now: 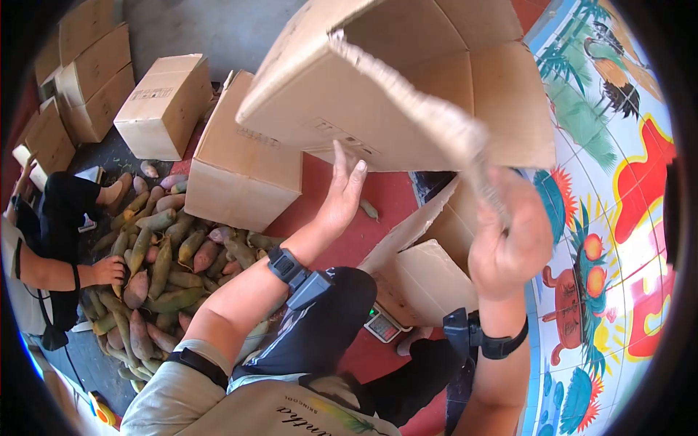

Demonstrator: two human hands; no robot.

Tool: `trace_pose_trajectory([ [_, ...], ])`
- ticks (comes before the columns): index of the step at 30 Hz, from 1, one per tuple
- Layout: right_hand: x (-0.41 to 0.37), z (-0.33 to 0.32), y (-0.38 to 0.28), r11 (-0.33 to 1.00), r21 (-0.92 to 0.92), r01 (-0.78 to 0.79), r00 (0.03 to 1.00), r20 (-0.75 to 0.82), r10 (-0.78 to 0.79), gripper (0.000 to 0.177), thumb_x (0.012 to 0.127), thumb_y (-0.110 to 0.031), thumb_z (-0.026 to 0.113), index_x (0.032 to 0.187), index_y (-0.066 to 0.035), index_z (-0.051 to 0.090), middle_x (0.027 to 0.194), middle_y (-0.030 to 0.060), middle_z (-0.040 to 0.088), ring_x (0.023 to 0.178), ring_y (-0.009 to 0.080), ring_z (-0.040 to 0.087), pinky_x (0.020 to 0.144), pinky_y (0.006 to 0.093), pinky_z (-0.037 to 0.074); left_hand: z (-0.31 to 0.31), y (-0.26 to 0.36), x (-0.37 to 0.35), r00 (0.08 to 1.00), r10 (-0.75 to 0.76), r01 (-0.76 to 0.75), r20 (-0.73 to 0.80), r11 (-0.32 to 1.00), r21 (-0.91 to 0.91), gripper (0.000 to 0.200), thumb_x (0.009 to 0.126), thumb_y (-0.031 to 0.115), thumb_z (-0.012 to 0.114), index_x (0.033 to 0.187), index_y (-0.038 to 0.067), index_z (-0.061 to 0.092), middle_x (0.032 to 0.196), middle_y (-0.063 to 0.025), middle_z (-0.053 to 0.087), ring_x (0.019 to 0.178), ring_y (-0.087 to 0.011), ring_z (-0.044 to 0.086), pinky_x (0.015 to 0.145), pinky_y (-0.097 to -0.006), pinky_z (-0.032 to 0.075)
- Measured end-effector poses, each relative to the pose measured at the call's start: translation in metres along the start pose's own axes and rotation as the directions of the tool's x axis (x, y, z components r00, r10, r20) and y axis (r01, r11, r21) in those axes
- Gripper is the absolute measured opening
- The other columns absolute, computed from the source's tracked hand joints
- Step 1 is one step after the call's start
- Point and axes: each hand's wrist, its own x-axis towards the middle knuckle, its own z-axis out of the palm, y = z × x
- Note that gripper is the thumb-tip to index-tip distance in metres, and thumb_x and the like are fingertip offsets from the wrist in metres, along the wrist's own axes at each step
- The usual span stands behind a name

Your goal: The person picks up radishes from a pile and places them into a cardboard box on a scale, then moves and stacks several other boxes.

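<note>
A large open cardboard box (pixel 298 109) is held up, tilted, in front of me. My right hand (pixel 512 236) is closed around the edge of its flap, which is smeared by motion. My left hand (pixel 340 192) has its fingers stretched out against the box's lower side, near the printed marks. Below my right hand stands another open cardboard box (pixel 434 280), partly hidden by that hand and forearm. Next to it, by my knee, is a digital scale (pixel 384 324) with a lit display.
A pile of long green and purplish tubers (pixel 171 280) lies at the left, where a co-worker's hand (pixel 109 270) touches it. Cardboard boxes (pixel 247 174) stand behind the pile. One loose tuber (pixel 369 209) lies on the red floor. A painted tile wall (pixel 582 291) runs along the right.
</note>
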Motion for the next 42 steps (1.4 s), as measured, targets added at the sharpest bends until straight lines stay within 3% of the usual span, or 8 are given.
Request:
trace_pose_trajectory([
  [2,-0.006,0.009,0.001,0.999,0.019,0.034,0.998,0.046,-0.034,0.036,0.060,0.002,0.067,0.096,-0.001,0.062,0.085,0.0122,0.064,0.073,0.0267,0.061,0.064,0.0325,0.048,0.000,-0.012,0.011,0.999,-0.050,0.050,0.018,0.999,-0.012,0.090,0.090,0.052,0.037,0.135,0.000,-0.020,0.145,-0.0235,-0.006,0.136,-0.0301,0.004,0.109,-0.0392,0.014],
  [4,-0.016,0.018,0.004,0.999,-0.012,0.042,0.996,0.082,-0.041,0.038,0.057,0.004,0.065,0.095,-0.001,0.063,0.086,0.0116,0.064,0.074,0.0266,0.061,0.065,0.0318,0.048,0.005,-0.018,0.023,0.995,-0.078,0.092,0.055,0.941,-0.325,0.089,0.090,0.055,0.032,0.135,0.001,-0.021,0.146,-0.0213,-0.005,0.136,-0.0305,0.003,0.109,-0.0392,0.013],
  [8,-0.031,0.037,0.009,1.000,0.002,0.016,0.983,0.183,-0.016,0.034,0.057,0.007,0.063,0.091,0.000,0.064,0.085,0.0115,0.064,0.075,0.0253,0.062,0.066,0.0323,0.049,0.008,-0.015,0.028,0.970,-0.167,0.232,0.175,0.843,-0.484,0.090,0.083,0.069,0.028,0.141,0.004,0.006,0.145,-0.0162,0.017,0.134,-0.0286,0.017,0.108,-0.0409,0.017],
  [20,-0.057,0.103,0.043,0.989,-0.067,0.132,0.935,0.340,-0.102,0.024,0.065,-0.004,0.060,0.088,-0.001,0.062,0.084,0.0107,0.063,0.077,0.0222,0.062,0.066,0.0308,0.048,0.013,-0.134,0.072,0.881,-0.319,0.469,0.349,0.685,-0.558,0.071,0.078,0.065,0.042,0.122,0.009,0.046,0.123,-0.0097,0.050,0.121,-0.0246,0.038,0.097,-0.0441,0.029],
  [26,-0.060,0.149,0.065,0.998,-0.042,0.038,0.950,0.313,-0.023,0.019,0.068,-0.006,0.058,0.086,-0.004,0.060,0.077,0.0084,0.059,0.074,0.0226,0.058,0.069,0.0327,0.045,-0.021,-0.138,0.092,0.803,-0.536,0.594,0.259,0.689,-0.416,0.075,0.087,0.056,0.040,0.139,0.006,0.020,0.142,-0.0160,0.025,0.129,-0.0305,0.028,0.104,-0.0452,0.024],
  [31,-0.096,0.177,0.084,0.984,-0.132,-0.118,0.846,0.505,0.169,0.023,0.073,-0.006,0.062,0.096,-0.008,0.061,0.091,0.0097,0.061,0.087,0.0258,0.057,0.079,0.0364,0.043,-0.044,-0.152,0.052,0.785,-0.602,0.619,0.147,0.754,-0.219,0.080,0.088,0.058,0.032,0.142,0.008,-0.001,0.145,-0.0229,0.006,0.134,-0.0344,0.015,0.107,-0.0475,0.018],
  [36,-0.094,0.154,0.067,0.948,-0.103,-0.301,0.720,0.628,0.297,0.024,0.076,-0.007,0.059,0.100,-0.007,0.060,0.098,0.0095,0.060,0.092,0.0269,0.055,0.083,0.0373,0.041,-0.069,-0.174,0.014,0.731,-0.678,0.676,0.080,0.703,-0.220,0.081,0.088,0.057,0.036,0.142,0.015,-0.007,0.146,-0.0208,0.002,0.133,-0.0358,0.016,0.106,-0.0503,0.017],
  [42,-0.088,0.083,0.042,0.966,-0.132,-0.221,0.784,0.565,0.256,0.012,0.074,-0.006,0.058,0.086,-0.005,0.060,0.081,0.0087,0.060,0.077,0.0251,0.057,0.076,0.0353,0.041,-0.081,-0.174,-0.004,0.764,-0.641,0.645,0.072,0.757,-0.109,0.075,0.090,0.053,0.036,0.143,0.013,0.001,0.145,-0.0160,0.016,0.131,-0.0340,0.024,0.104,-0.0475,0.023],
])
